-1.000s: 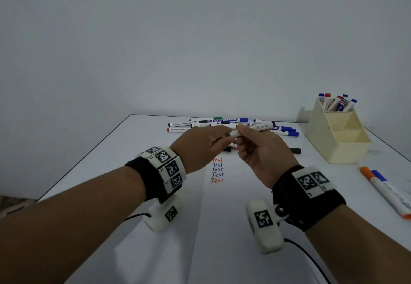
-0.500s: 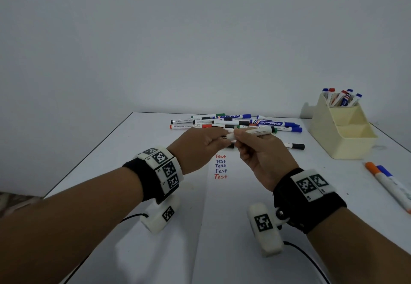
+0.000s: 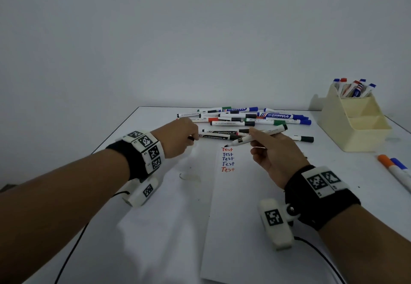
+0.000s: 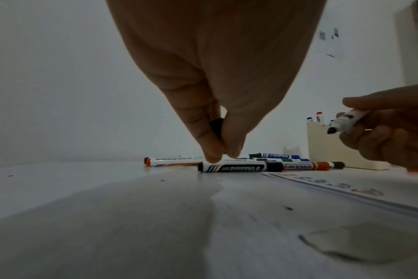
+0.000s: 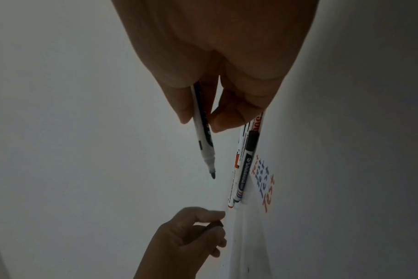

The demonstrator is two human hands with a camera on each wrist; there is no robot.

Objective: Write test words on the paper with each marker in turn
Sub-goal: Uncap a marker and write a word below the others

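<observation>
While the sheet of paper [image 3: 233, 205] lies lengthwise from 6 toward 12 o'clock on the white table [image 3: 144, 228], five lines of "Test" [image 3: 228, 159] in red, blue and orange sit near its far end. Just beyond them the right hand [image 3: 273, 152] pinches an uncapped black marker [image 3: 258, 136] between thumb and fingers, the other fingers loosely curled beneath. Its long axis runs from 3 to 9 o'clock, tip [image 3: 226, 145] lowest and poised just above the top "Test", so the nib must swing toward 6 o'clock to reach blank paper below the orange word. At 9 o'clock of the tip, well apart, the left hand [image 3: 178, 139] holds the black cap [image 4: 216, 126] pinched in thumb and forefinger, low over the table off the paper's left edge. Farther off lies the heap of capped markers [image 3: 244, 119], and at 2 o'clock the cream organiser [image 3: 353, 128] holds more.
</observation>
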